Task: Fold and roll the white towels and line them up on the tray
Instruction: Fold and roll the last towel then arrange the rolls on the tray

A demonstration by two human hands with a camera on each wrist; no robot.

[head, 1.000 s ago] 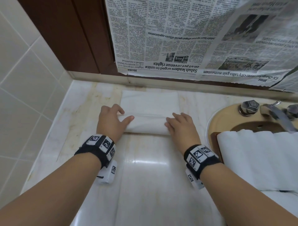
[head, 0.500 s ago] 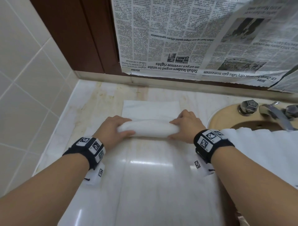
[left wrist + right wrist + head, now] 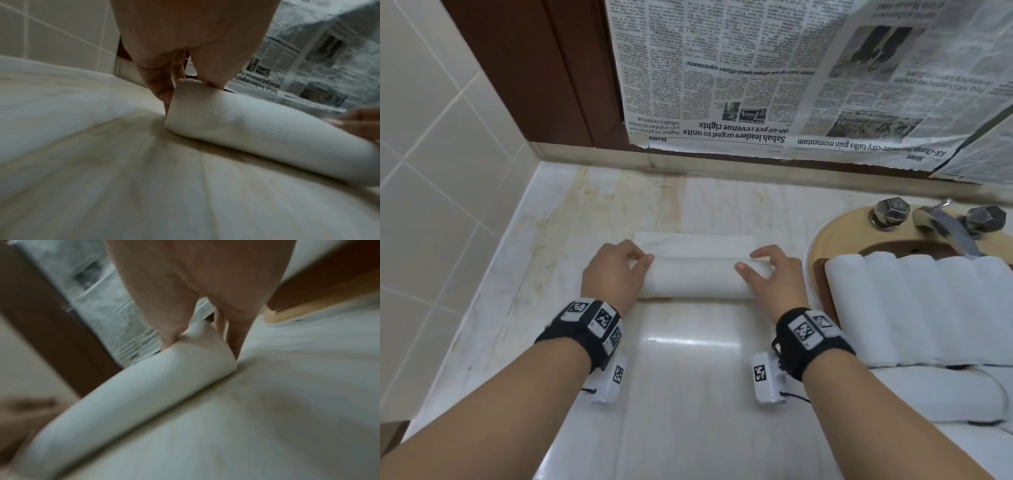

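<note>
A white towel (image 3: 695,278) lies on the marble counter, rolled into a thick cylinder with a short flat strip (image 3: 695,241) still unrolled behind it. My left hand (image 3: 642,255) grips the roll's left end, thumb on top and fingers curled behind. My right hand (image 3: 748,262) grips the right end the same way. The left wrist view shows the roll (image 3: 257,128) with my fingers (image 3: 162,84) pinching its end. In the blurred right wrist view, the roll (image 3: 144,386) is held at its end by my fingers (image 3: 172,335). The brown tray (image 3: 820,284) at the right holds several rolled towels (image 3: 914,308).
The tray sits over a beige sink (image 3: 835,233) with a metal faucet (image 3: 945,222) and two knobs. Newspaper (image 3: 791,85) covers the wall behind the counter. A tiled wall (image 3: 431,171) bounds the left side. More white towel cloth (image 3: 945,394) lies in front of the tray.
Both hands have rolled the towel away from me toward the wall. The roll has grown thicker and the flat strip behind it has become shorter.
</note>
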